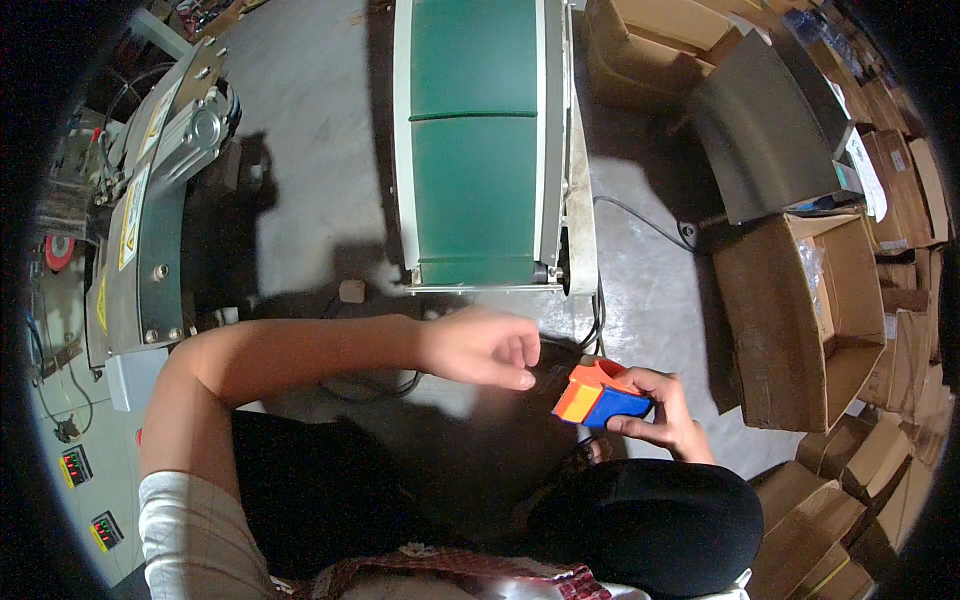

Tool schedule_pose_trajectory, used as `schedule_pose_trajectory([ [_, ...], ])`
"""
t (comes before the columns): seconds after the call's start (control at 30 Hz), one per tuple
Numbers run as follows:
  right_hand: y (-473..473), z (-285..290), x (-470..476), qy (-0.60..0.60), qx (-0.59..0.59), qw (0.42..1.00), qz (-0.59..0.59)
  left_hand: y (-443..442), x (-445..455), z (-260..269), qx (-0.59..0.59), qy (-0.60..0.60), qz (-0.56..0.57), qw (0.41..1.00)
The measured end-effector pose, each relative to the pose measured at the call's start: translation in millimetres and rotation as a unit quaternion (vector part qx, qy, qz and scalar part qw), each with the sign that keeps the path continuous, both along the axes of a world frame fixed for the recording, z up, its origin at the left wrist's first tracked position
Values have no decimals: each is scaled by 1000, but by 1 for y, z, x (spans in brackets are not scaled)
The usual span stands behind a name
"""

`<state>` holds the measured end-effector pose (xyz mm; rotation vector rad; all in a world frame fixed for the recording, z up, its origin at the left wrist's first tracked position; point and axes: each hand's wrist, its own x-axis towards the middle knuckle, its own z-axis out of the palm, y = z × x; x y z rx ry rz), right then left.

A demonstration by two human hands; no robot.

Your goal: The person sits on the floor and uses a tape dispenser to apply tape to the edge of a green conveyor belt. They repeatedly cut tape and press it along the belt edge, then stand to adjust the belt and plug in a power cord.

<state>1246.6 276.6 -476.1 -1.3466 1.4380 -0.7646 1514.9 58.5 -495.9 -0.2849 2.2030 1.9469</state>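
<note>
My right hand (pixel 664 412) holds an orange and blue plastic tape dispenser (pixel 604 394) above my right knee, its flat orange end pointing left. To the left of the dispenser and apart from it is my left hand (pixel 487 349), fingers loosely curled and nothing visible in them. Just beyond both hands ends a belt conveyor with a green belt (pixel 476 187) and one raised cross rib; nothing lies on the part of the belt that shows.
At the left stands a metal machine (pixel 154 247) with warning stickers and a motor. An open cardboard box (pixel 780 322) is at the right, beside a dark panel (pixel 765 135) and stacked cartons (pixel 810 525). A black cable (pixel 645 217) runs over the floor.
</note>
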Motion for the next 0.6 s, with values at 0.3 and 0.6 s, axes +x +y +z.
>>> schedule_pose_trajectory([
  [0.3, -9, 2, 3, 26, 51, 998, 26, 10, -18, 10, -165, 45, -9, 985],
  [0.6, -13, -3, 5, 13, -21, 999, 25, 9, -20, 3, -180, 32, -5, 983],
])
